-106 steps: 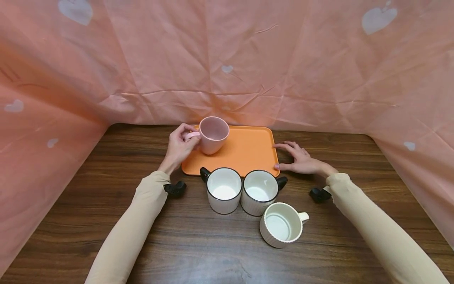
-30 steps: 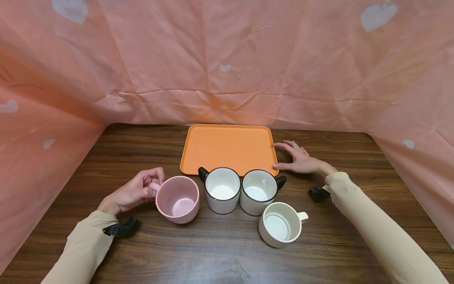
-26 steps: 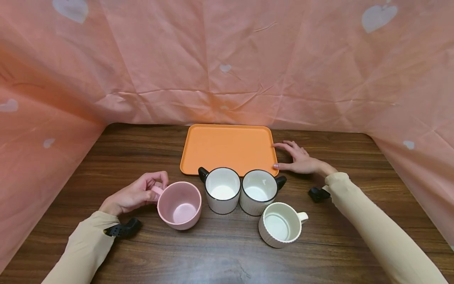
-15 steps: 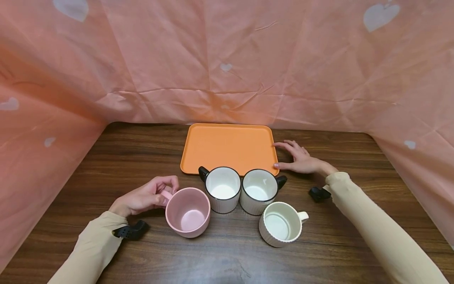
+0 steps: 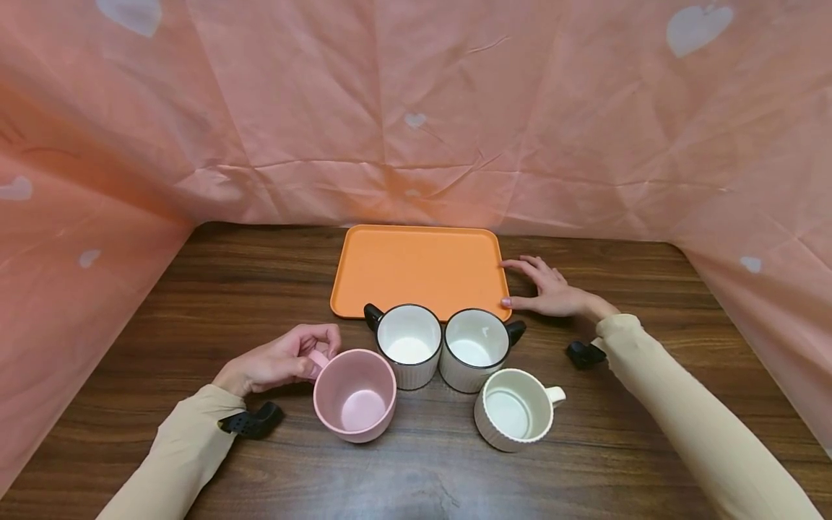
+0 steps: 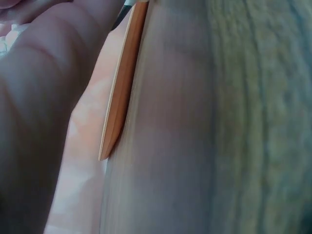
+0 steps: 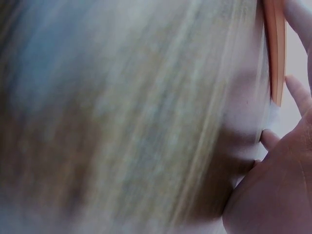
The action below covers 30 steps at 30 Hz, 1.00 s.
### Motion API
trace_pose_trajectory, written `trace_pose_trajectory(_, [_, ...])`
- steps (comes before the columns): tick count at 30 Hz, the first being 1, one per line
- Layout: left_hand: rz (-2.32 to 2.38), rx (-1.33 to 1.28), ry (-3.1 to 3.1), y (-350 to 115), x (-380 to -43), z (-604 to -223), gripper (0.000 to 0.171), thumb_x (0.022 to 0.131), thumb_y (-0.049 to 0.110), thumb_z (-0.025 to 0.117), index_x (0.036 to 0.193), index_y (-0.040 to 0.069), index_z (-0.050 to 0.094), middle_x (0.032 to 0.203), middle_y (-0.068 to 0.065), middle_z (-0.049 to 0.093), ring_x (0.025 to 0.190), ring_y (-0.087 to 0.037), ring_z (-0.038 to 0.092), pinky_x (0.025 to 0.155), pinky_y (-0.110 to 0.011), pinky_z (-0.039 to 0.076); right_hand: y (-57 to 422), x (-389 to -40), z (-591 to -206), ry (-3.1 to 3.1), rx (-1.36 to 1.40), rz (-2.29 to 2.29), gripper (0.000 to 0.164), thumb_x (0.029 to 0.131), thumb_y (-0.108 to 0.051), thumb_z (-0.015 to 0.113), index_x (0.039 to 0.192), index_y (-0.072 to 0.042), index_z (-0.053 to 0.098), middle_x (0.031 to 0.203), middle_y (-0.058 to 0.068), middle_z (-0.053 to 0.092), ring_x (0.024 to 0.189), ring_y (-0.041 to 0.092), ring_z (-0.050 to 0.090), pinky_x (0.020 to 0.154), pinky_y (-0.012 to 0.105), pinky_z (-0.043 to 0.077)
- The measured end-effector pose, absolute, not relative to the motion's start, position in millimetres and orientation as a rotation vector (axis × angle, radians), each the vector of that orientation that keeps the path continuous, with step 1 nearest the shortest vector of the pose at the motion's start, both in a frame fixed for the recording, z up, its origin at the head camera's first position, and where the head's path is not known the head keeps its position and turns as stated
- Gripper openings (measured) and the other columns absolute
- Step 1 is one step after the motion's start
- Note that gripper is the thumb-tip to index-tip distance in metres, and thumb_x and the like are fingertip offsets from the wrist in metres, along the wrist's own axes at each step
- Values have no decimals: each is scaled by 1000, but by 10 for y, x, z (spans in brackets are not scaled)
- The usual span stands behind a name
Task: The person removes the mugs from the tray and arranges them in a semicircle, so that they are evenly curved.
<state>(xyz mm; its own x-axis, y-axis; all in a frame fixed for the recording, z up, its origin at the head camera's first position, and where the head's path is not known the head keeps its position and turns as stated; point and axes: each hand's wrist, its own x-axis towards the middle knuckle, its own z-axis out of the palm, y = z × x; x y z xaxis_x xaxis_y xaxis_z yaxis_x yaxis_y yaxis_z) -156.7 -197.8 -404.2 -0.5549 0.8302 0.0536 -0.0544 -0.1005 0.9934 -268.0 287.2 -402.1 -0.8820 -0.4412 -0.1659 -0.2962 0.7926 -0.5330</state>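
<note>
In the head view my left hand [image 5: 282,361] pinches the handle of a pink mug [image 5: 356,397], upright with its mouth toward me. The mug sits close beside the left one of two white mugs with black rims: the left mug [image 5: 408,345] and the right mug [image 5: 477,350]. My right hand [image 5: 549,290] has its fingers spread, with thumb and index fingertip at the right edge of an orange tray [image 5: 419,271]. In the right wrist view its fingers [image 7: 298,95] show by the tray's side. Only part of my left hand [image 6: 44,73] shows in the left wrist view.
A cream ribbed mug [image 5: 513,412] stands in front of the right white mug, its handle pointing right. Everything rests on a dark wooden table [image 5: 273,462]. Pink cloth [image 5: 455,94] with white hearts hangs behind and at both sides.
My left hand has brought the pink mug off the tray's left part, down to the table's front left, then rightward against the white mugs. My right hand stays at the tray's edge.
</note>
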Motion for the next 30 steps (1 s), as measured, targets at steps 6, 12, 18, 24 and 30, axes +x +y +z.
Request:
trace_pose_trajectory(6, [1729, 881, 1584, -1940, -1570, -4062, 25, 79, 1, 49, 102, 9, 53, 85, 11, 51, 72, 1, 51, 65, -16, 41, 2871, -2681, -4029, 2703, -578, -741, 77, 93, -47, 72, 157, -27, 35, 167, 23, 16, 157, 45, 6, 118, 76, 1])
trace_pose_trajectory(12, [1743, 863, 1573, -1925, -1582, -4081, 26, 79, 1, 45, 103, 8, 53, 83, 12, 53, 72, 1, 51, 64, -16, 40, 2857, -2673, -4023, 2703, -573, -732, 78, 93, -48, 72, 158, -27, 35, 167, 23, 16, 157, 45, 5, 118, 76, 0])
trace_pose_trajectory(18, [1721, 887, 1608, -1926, -1620, -4047, 24, 81, -4, 48, 103, 5, 52, 88, 8, 53, 78, -2, 54, 69, -17, 45, 2867, -2677, -4001, 2718, -575, -720, 78, 93, -46, 72, 158, -26, 35, 166, 23, 17, 157, 44, 6, 118, 76, 2])
trace_pose_trajectory(24, [1664, 926, 1696, -1973, -1638, -3970, 15, 86, -8, 57, 100, -5, 52, 94, 3, 57, 85, -4, 59, 74, -18, 50, 2861, -2684, -4000, 2719, -592, -712, 77, 93, -46, 72, 158, -25, 35, 166, 25, 17, 156, 45, 8, 118, 77, 4])
trace_pose_trajectory(30, [1648, 902, 1734, -2037, -1613, -3961, 18, 87, -3, 68, 95, -7, 53, 92, 4, 60, 84, -5, 62, 72, -17, 51, 2859, -2681, -4010, 2713, -599, -713, 78, 93, -46, 72, 158, -24, 35, 166, 25, 18, 156, 46, 9, 118, 77, 4])
